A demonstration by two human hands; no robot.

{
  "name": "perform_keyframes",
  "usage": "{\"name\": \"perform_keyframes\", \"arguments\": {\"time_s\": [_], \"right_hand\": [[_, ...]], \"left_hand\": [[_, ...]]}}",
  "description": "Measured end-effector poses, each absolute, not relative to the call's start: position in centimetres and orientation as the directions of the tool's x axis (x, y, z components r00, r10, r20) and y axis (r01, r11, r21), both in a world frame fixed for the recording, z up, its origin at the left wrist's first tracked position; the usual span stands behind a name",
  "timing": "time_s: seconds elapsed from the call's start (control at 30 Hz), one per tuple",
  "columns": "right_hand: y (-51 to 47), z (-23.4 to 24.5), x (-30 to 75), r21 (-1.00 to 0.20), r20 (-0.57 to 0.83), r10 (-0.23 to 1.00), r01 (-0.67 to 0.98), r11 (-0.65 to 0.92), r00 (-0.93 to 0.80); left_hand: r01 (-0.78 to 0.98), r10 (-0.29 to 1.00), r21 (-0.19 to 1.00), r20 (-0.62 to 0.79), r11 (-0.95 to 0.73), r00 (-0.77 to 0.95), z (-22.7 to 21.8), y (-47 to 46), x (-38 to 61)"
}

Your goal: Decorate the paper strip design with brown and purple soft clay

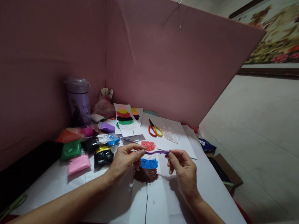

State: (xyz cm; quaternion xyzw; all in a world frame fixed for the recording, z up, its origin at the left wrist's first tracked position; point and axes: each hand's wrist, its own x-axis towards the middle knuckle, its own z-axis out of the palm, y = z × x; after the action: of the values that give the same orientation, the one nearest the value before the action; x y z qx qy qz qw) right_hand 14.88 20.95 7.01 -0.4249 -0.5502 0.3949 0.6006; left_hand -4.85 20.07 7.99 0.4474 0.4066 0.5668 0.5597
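Note:
A thin purple clay strand (157, 152) is stretched level between my two hands. My left hand (127, 158) pinches its left end between thumb and fingers, and my right hand (183, 168) pinches the right end. Below the strand lies a white paper strip (156, 203) with red clay (148, 145), blue clay (148, 163) and dark brown clay (146, 175) pressed on in bands. From the brown band a thin black line (146, 203) runs down toward me. A slim dark rod (193, 158) lies partly hidden behind my right hand.
Left of my hands lie several clay packets, including green (71, 149), pink (79, 164) and black (103, 159). A purple tumbler (78, 104) stands behind them. Farther back are a colour-banded card (125, 119), scissors (154, 130) and a clear plastic bag (170, 135). Pink panels (162, 69) enclose the back and left.

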Motion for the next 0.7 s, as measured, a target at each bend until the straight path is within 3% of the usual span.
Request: {"name": "perform_keyframes", "arguments": {"time_s": [0.3,0.57,0.7], "right_hand": [[20.1,7.7,14.3,-0.962,0.267,0.962,-0.067,0.263,-0.052],[19.4,7.8,13.9,-0.98,0.196,0.958,-0.083,0.183,-0.208],[19.2,7.8,13.8,-0.984,0.174,0.954,-0.082,0.159,-0.242]], "left_hand": [[-0.32,0.988,0.947,0.023,0.028,0.154,7.9,19.8,-4.3],[-0.199,0.973,0.977,-0.026,0.073,0.229,8.1,19.4,-3.9],[-0.201,0.974,0.979,0.031,0.015,0.223,7.9,19.3,-3.7]]}}
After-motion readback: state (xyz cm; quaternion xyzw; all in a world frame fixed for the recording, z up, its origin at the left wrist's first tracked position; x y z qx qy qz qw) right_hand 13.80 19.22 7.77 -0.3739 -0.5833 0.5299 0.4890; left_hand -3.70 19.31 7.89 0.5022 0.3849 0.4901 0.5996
